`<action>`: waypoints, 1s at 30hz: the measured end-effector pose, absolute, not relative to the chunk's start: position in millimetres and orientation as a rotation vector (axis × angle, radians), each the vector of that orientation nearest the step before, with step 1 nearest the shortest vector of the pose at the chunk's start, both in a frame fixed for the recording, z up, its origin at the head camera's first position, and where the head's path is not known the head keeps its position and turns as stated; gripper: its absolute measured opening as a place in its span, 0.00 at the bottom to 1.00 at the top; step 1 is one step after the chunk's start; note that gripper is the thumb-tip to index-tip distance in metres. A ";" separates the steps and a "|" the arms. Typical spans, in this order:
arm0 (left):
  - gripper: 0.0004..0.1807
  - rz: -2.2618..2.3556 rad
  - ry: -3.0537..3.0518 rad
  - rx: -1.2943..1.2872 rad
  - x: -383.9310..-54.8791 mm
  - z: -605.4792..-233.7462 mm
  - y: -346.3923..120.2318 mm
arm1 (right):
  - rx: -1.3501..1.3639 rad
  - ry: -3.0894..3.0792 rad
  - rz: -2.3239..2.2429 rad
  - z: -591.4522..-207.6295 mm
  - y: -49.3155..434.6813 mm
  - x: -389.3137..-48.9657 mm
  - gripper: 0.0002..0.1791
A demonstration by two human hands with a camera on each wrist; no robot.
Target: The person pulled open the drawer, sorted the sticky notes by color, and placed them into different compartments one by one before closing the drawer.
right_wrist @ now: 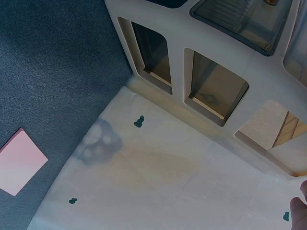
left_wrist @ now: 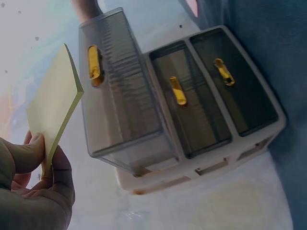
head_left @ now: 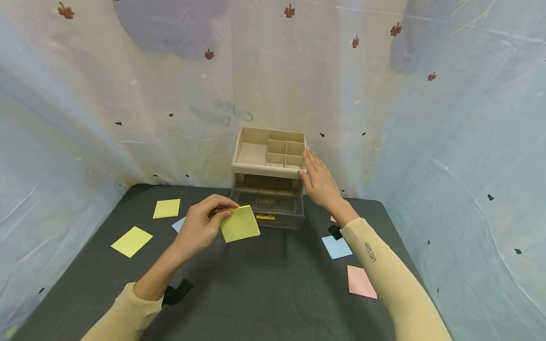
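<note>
My left hand pinches a pad of yellow sticky notes by its edge between thumb and fingers, in front of a beige desktop organizer. The organizer's clear top drawer, with a gold handle, is pulled out. In the left wrist view the pad stands on edge beside this drawer, and the two lower drawers are closed. Straight fingers of my right hand rest against the organizer's upper right side. Only its fingertips show in the right wrist view.
Two yellow note pads and a partly hidden blue one lie on the dark table at left. A blue pad and pink pads lie at right. A patterned curtain surrounds the table.
</note>
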State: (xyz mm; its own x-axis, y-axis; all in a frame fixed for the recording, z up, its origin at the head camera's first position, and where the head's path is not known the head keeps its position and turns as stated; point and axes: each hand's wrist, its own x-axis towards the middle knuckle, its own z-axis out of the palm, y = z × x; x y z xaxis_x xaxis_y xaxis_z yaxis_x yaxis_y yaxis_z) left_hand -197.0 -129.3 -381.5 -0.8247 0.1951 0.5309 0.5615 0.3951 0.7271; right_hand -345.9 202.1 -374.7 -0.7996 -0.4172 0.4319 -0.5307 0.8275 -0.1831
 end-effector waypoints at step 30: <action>0.10 -1.521 -2.141 -0.728 -236.9 -344.5 -74.3 | 0.710 -2.623 0.386 -375.5 203.3 -348.4 0.37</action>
State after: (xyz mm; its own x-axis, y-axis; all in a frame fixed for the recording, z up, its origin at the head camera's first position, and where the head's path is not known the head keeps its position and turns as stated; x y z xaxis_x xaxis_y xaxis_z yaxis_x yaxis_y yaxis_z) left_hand -236.9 -74.3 -344.5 -0.7780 0.1763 0.6030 0.6274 0.2667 0.7316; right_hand -348.4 203.3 -375.5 -0.7935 -0.4211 0.4394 -0.5297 0.8333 -0.1580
